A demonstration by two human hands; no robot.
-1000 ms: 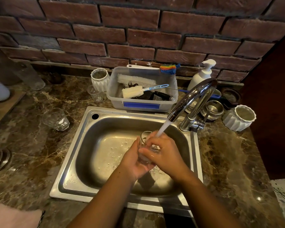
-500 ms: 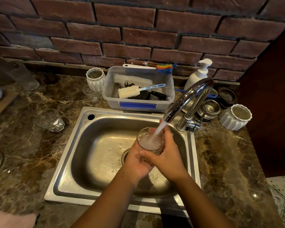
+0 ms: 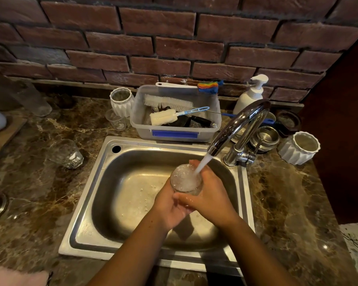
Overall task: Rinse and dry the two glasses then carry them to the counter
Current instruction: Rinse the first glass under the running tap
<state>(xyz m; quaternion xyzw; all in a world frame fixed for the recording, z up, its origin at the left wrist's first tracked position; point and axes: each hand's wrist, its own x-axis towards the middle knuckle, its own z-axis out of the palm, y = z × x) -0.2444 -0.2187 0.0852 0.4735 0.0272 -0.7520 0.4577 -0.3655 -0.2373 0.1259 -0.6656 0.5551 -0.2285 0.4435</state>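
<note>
A clear plastic tub (image 3: 175, 132) sits just beyond the far rim of the sink (image 3: 163, 144), holding a bristle brush (image 3: 167, 101) and a sponge wand (image 3: 163, 118). Of 2 white ribbed pots, the left pot (image 3: 121, 103) stands just beside the tub, the right pot (image 3: 298, 150) beside stacked steel bowls (image 3: 266, 138).

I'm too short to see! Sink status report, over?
Left hand and right hand both grip glass under running tap. Second glass waits on counter, left of sink. Nothing blocking.
</note>
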